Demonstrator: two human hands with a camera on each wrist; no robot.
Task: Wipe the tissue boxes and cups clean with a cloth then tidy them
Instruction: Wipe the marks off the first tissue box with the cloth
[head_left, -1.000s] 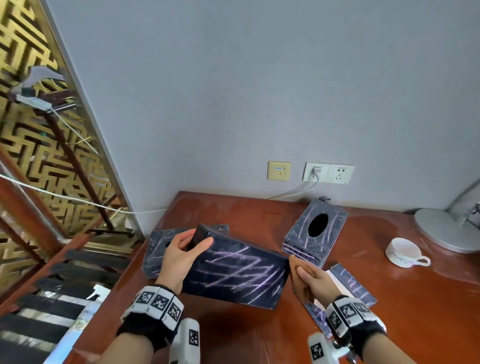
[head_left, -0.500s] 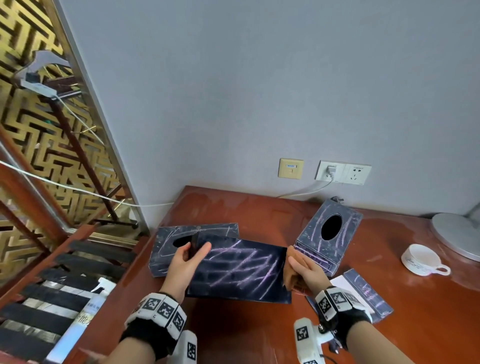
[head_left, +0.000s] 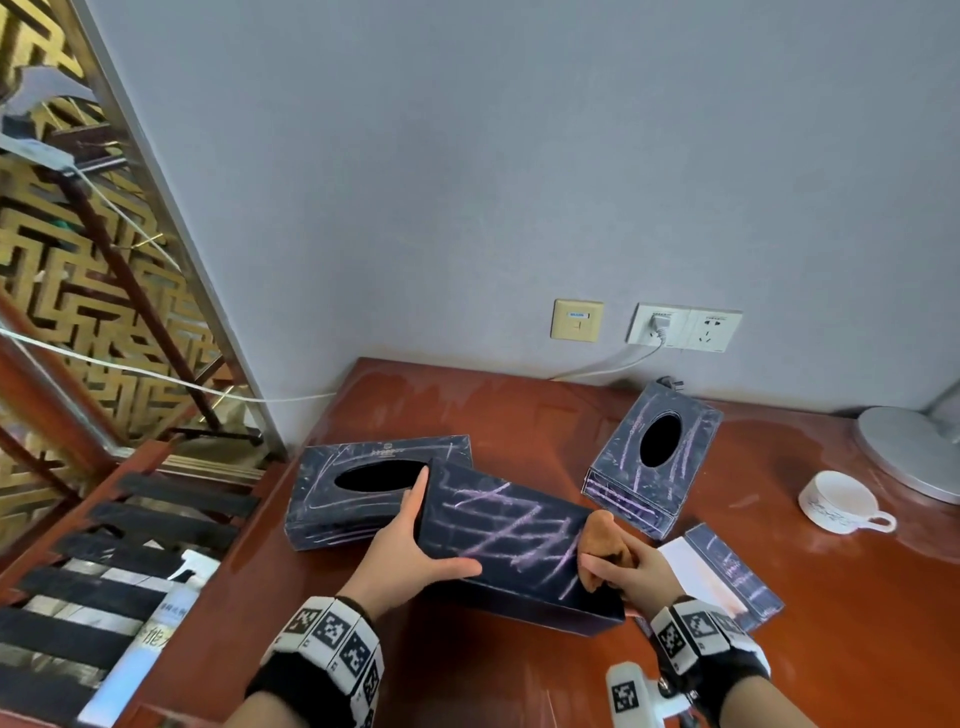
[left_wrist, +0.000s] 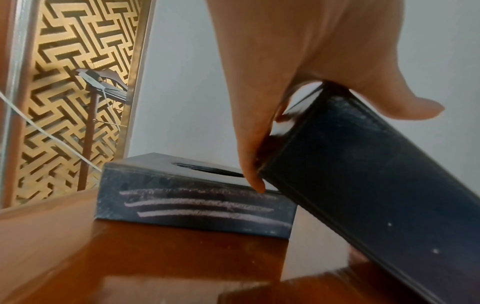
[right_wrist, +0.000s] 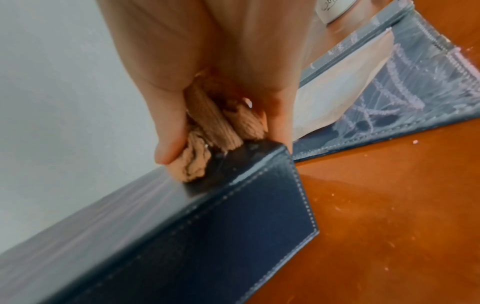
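Observation:
My left hand (head_left: 410, 545) grips the left end of a dark blue tissue box (head_left: 509, 540) (left_wrist: 363, 185) (right_wrist: 207, 236) scrawled with pale chalk lines, holding it tilted above the table. My right hand (head_left: 623, 566) pinches a bunched tan cloth (head_left: 605, 540) (right_wrist: 213, 131) and presses it on the box's right end. A second chalked box (head_left: 363, 488) (left_wrist: 197, 197) lies flat behind my left hand. A third, square box (head_left: 649, 462) leans at the back. A white cup (head_left: 841, 501) stands at the right.
A flat chalk-marked folder with a white sheet (head_left: 722, 571) (right_wrist: 389, 92) lies under my right wrist. A grey lamp base (head_left: 909, 447) sits at the far right. Wall sockets (head_left: 680, 327) with a cable are behind. The table's left edge (head_left: 228, 571) drops to a slatted rack.
The held box has tipped further down on its right and shifted slightly right. My right hand with the cloth has slid onto the box's right end.

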